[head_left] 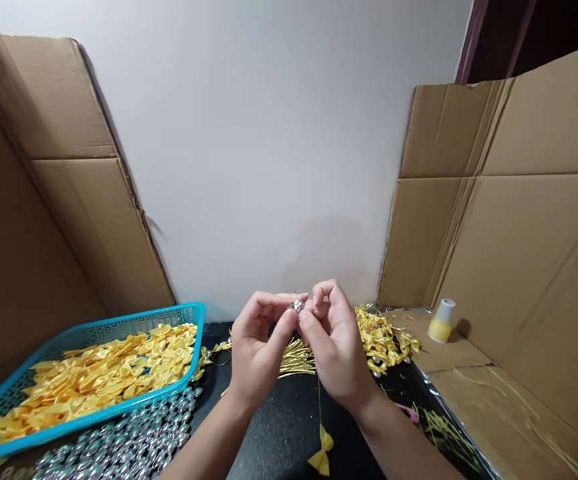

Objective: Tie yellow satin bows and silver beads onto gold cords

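Observation:
Both of my hands meet above the black table, fingertips close together. A small silver bell or bead point(298, 305) shows between them, with a thin wire-like end sticking up from it. My left hand point(263, 350) pinches the silver piece between thumb and fingers. My right hand point(336, 340) is closed beside it, thumb and fingertips at the piece; a thin thread runs down below this hand. On the thread's lower end hangs a yellow ribbon bow point(321, 452). Behind my hands lies a bundle of gold ties point(297, 359).
At left a blue basket point(199, 333) holds many yellow bows, with silver beads point(133, 433) spread before it. A pile of bows with beads point(383, 340) lies right. A yellow thread spool point(441, 321) stands on cardboard. Cardboard walls point(433, 140) flank both sides.

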The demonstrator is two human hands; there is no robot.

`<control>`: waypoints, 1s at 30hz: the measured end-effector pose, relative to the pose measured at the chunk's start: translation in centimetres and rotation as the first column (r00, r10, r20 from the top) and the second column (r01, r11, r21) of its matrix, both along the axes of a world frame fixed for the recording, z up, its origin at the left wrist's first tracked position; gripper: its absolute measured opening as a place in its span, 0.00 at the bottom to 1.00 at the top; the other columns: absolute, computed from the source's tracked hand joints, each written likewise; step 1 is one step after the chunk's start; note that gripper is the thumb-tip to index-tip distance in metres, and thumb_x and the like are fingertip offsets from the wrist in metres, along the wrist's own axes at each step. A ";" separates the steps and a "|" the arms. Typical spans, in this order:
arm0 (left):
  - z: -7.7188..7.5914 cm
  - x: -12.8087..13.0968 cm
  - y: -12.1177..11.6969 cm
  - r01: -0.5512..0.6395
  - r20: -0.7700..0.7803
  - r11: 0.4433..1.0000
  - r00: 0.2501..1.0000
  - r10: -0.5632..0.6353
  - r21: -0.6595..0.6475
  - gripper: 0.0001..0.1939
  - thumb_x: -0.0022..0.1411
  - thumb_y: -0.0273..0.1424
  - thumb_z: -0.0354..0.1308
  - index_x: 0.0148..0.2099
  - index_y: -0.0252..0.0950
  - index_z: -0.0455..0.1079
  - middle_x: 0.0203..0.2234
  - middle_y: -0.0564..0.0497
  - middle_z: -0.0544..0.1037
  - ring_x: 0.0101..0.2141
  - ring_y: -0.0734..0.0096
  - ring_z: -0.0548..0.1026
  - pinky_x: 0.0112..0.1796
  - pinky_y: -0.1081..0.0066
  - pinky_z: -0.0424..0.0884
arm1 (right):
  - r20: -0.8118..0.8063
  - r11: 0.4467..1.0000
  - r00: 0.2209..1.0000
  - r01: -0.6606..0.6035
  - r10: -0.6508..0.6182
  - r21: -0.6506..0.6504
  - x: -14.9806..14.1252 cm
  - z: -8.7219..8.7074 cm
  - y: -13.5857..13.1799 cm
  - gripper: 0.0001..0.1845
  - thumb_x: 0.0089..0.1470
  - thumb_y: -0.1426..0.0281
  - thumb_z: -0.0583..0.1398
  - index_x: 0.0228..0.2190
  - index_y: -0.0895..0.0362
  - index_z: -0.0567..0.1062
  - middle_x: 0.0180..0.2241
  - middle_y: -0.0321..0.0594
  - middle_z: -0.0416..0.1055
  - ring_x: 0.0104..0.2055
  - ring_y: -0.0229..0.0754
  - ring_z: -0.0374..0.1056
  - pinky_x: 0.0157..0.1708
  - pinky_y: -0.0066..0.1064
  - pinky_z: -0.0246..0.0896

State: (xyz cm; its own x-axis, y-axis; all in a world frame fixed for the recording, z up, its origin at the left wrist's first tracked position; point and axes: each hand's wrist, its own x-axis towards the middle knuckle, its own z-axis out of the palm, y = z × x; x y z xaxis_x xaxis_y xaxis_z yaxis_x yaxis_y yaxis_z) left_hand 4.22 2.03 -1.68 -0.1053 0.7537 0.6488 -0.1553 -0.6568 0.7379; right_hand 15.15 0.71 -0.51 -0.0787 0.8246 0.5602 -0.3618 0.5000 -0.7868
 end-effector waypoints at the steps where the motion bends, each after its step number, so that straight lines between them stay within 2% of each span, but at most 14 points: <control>1: 0.1 -0.2 0.2 0.038 0.002 0.999 0.999 -0.038 -0.033 0.06 0.60 0.34 0.61 0.35 0.37 0.72 0.36 0.47 0.82 0.38 0.66 0.79 0.39 0.71 0.74 | 0.026 1.000 1.000 -0.005 0.005 0.021 0.2 0.1 0.1 0.08 0.58 0.71 0.54 0.31 0.51 0.56 0.22 0.26 0.54 0.23 0.33 0.49 0.25 0.27 0.48; 5: 0.6 -1.2 0.9 0.134 -0.012 0.976 0.990 -0.138 -0.173 0.07 0.60 0.35 0.61 0.33 0.36 0.74 0.38 0.48 0.82 0.40 0.65 0.78 0.41 0.70 0.73 | 0.160 0.998 0.987 -0.033 0.025 0.051 0.6 0.3 0.4 0.07 0.60 0.71 0.53 0.32 0.51 0.56 0.25 0.27 0.57 0.25 0.34 0.52 0.28 0.29 0.50; 8: 1.1 -2.0 1.3 0.149 -0.053 0.970 0.985 -0.162 -0.191 0.05 0.56 0.32 0.64 0.31 0.37 0.76 0.39 0.49 0.81 0.40 0.67 0.77 0.41 0.70 0.73 | 0.237 0.998 0.971 -0.051 0.042 0.030 0.7 0.2 0.7 0.06 0.60 0.70 0.52 0.33 0.51 0.56 0.23 0.26 0.56 0.24 0.34 0.50 0.27 0.29 0.49; 12: 1.8 -3.0 1.5 0.063 -0.136 0.986 0.987 -0.085 -0.157 0.04 0.55 0.31 0.65 0.30 0.37 0.76 0.36 0.49 0.80 0.38 0.67 0.76 0.41 0.70 0.73 | 0.315 0.995 0.944 -0.101 0.095 0.002 0.9 0.2 1.4 0.05 0.59 0.70 0.52 0.37 0.51 0.58 0.22 0.26 0.59 0.24 0.35 0.54 0.28 0.30 0.51; 15: 2.5 -3.5 1.4 -0.006 -0.106 0.998 0.994 -0.001 -0.067 0.04 0.56 0.31 0.65 0.30 0.38 0.76 0.34 0.50 0.79 0.40 0.69 0.74 0.42 0.72 0.70 | 0.402 0.992 0.907 -0.114 0.127 -0.055 1.3 0.3 2.0 0.06 0.56 0.69 0.56 0.37 0.52 0.62 0.24 0.29 0.65 0.27 0.36 0.60 0.31 0.32 0.56; 17: 3.1 -3.7 1.2 -0.016 -0.033 1.000 0.999 0.016 -0.006 0.03 0.56 0.30 0.65 0.30 0.38 0.76 0.31 0.53 0.77 0.35 0.74 0.73 0.37 0.76 0.70 | 0.423 0.994 0.901 -0.073 0.099 -0.078 1.7 0.4 2.5 0.07 0.54 0.69 0.58 0.37 0.53 0.65 0.25 0.31 0.67 0.29 0.36 0.62 0.32 0.32 0.57; 21: 4.3 -3.7 0.5 0.026 0.090 0.999 0.996 -0.029 0.043 0.03 0.55 0.31 0.66 0.31 0.38 0.76 0.23 0.55 0.73 0.23 0.80 0.68 0.26 0.80 0.67 | 0.383 0.996 0.923 0.067 -0.036 -0.067 2.4 0.5 3.2 0.05 0.52 0.69 0.59 0.34 0.54 0.67 0.27 0.32 0.66 0.31 0.37 0.64 0.34 0.33 0.59; 26: 5.4 -3.6 0.4 0.068 0.095 0.996 0.993 -0.073 0.060 0.04 0.53 0.31 0.68 0.30 0.37 0.76 0.20 0.55 0.72 0.22 0.79 0.69 0.24 0.79 0.68 | 0.301 0.990 0.944 0.144 -0.135 -0.008 3.0 0.5 3.2 0.05 0.52 0.68 0.61 0.33 0.54 0.70 0.29 0.34 0.67 0.32 0.36 0.64 0.35 0.32 0.60; 30: 5.1 -3.5 0.3 0.069 0.067 0.996 0.995 -0.073 0.053 0.04 0.54 0.31 0.67 0.31 0.38 0.75 0.22 0.56 0.72 0.22 0.80 0.69 0.25 0.78 0.69 | 0.320 0.990 0.937 0.116 -0.137 0.085 2.2 0.8 2.1 0.08 0.53 0.66 0.62 0.36 0.54 0.75 0.34 0.36 0.73 0.33 0.36 0.65 0.36 0.32 0.62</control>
